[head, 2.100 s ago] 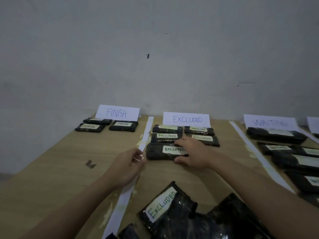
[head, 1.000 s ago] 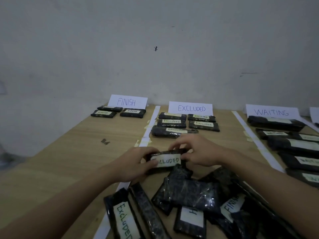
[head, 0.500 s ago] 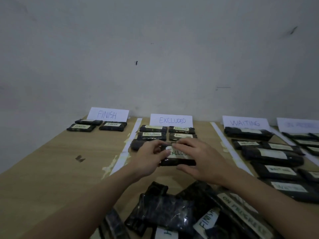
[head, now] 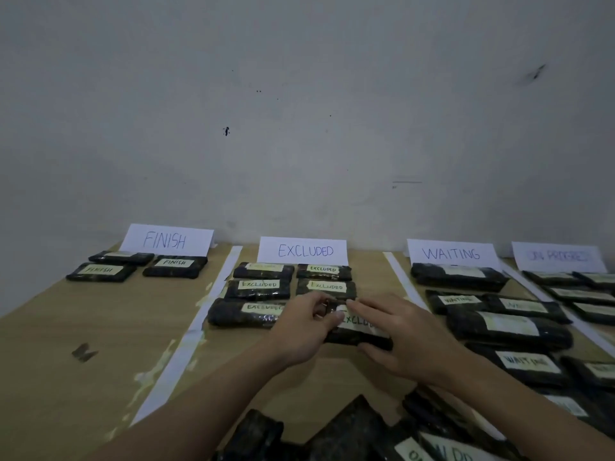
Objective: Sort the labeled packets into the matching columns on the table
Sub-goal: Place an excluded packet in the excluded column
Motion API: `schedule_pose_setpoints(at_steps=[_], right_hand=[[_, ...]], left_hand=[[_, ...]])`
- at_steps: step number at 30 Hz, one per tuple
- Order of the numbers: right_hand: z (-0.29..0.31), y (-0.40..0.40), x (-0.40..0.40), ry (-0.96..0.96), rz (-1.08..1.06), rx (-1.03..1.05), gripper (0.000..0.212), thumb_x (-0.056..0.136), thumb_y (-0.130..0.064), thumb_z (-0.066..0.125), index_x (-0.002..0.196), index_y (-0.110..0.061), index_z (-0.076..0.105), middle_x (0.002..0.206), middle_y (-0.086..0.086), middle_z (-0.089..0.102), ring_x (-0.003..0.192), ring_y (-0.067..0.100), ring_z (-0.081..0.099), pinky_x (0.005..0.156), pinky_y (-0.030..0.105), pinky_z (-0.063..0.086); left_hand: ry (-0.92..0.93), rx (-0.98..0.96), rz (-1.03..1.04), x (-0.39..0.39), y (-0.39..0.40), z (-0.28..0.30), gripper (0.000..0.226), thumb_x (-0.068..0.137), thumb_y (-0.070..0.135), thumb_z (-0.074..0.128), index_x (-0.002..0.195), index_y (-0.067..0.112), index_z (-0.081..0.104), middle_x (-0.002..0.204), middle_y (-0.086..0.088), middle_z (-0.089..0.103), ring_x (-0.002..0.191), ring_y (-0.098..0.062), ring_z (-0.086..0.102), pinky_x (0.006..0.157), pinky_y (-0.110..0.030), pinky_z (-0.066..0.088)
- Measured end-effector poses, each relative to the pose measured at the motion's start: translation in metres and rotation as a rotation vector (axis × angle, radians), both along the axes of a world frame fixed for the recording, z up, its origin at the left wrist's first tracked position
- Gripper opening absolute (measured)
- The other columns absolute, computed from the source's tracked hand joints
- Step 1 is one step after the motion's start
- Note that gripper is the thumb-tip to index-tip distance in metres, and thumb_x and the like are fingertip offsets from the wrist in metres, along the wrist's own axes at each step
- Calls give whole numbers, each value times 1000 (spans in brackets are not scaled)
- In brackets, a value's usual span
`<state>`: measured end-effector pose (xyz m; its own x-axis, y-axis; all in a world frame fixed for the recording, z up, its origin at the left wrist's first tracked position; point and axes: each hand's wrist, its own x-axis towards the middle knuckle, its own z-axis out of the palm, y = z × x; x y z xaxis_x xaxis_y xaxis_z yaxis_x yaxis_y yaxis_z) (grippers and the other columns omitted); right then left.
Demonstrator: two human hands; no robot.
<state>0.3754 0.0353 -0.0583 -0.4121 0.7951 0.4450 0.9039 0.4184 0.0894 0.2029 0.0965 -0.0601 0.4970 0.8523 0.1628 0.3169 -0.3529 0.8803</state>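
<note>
1. Under the EXCLUDED sign (head: 303,250), in the middle column of the tabletop (head: 109,327), both hands meet on one dark packet (head: 356,331) whose pale label reads "EXCL…" before the right hand covers the rest.
2. That packet lies with its long axis running left to right, the same way as the five packets already set down in this column. It sits in the third row, right-hand place, just beside the third-row left packet (head: 246,312) and just near of the second-row right packet (head: 326,287).
3. The left hand (head: 299,331) grips the packet's left end, fingers curled over the far edge and the thumb tip on the label.
4. The right hand (head: 399,337) holds the right end, fingers (head: 366,307) laid fairly straight over the top and far edge while the thumb hooks under the near edge, so it pinches the packet too.
5. Whether the packet's underside already touches the wood I cannot tell; the hands hide it.
6. Neither hand is nearer: they share it, one at each end, so letting go looks like a matter of both drawing back toward the near edge.
7. To my eye its right end sits slightly nearer than its left, so a small nudge might square it with its neighbour.
8. More unsorted packets (head: 359,427) lie heaped at the near edge, so the sorting looks far from done.
</note>
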Motion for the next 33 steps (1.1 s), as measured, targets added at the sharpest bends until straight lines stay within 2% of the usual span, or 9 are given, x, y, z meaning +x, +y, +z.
schedule_pose_setpoints(at_steps=[3,7,9,11,18,22,26,30,33], right_hand=[[-1,23,21,22,-65,-53,55,67,-30,67,118,-14,59,110,3,65,93,21,64,69,28,55],[3,65,55,84,-269,-162,54,81,-25,56,134,-17,45,131,0,50,111,20,53,87,34,49],[3,83,68,88,-354,-254,51,84,-21,51,135,-16,42,135,1,45,114,21,49,91,36,46],[0,100,76,90,-391,-327,48,85,-19,49,133,-13,43,134,4,45,114,22,48,93,37,46],[-17,146,87,58,-408,-500,36,83,-19,44,117,-8,49,118,11,48,102,26,49,88,39,45],[-18,146,84,70,-404,-508,43,84,-15,44,126,-5,43,126,12,44,115,29,45,99,39,37],[-5,126,77,55,-381,-489,62,89,-15,42,146,-11,18,153,2,18,138,21,23,113,37,17],[9,96,61,68,-310,-389,53,92,-21,44,142,-15,28,149,1,31,131,18,35,105,29,30],[18,65,37,92,-228,-337,49,93,-22,43,141,-16,33,145,0,38,130,16,37,103,26,29]], left_hand=[[45,63,22,16,17,1,28,91,23,55,116,9,55,97,-5,65,89,-19,62,83,-36,52],[158,183,14,32,33,0,44,91,24,53,132,12,40,105,4,57,96,-10,55,81,-20,42],[262,303,-41,33,36,-4,48,92,27,50,136,15,36,120,2,53,112,-11,50,92,-22,40],[376,406,-111,33,37,-8,47,93,31,47,136,18,33,133,1,47,122,-14,44,101,-29,37],[565,548,-182,33,42,-14,55,95,37,39,144,23,19,146,6,32,131,-12,33,104,-24,27],[547,536,-178,31,41,-14,55,95,39,40,144,25,19,146,8,32,130,-11,35,103,-22,28],[539,570,-182,25,37,-10,53,94,38,41,143,24,23,143,7,36,128,-11,37,101,-23,30],[564,609,-194,10,26,0,48,96,35,39,141,23,28,141,6,39,125,-11,39,96,-21,29],[613,608,-200,-7,16,4,42,97,31,38,138,20,36,139,2,43,122,-16,44,98,-25,33]])
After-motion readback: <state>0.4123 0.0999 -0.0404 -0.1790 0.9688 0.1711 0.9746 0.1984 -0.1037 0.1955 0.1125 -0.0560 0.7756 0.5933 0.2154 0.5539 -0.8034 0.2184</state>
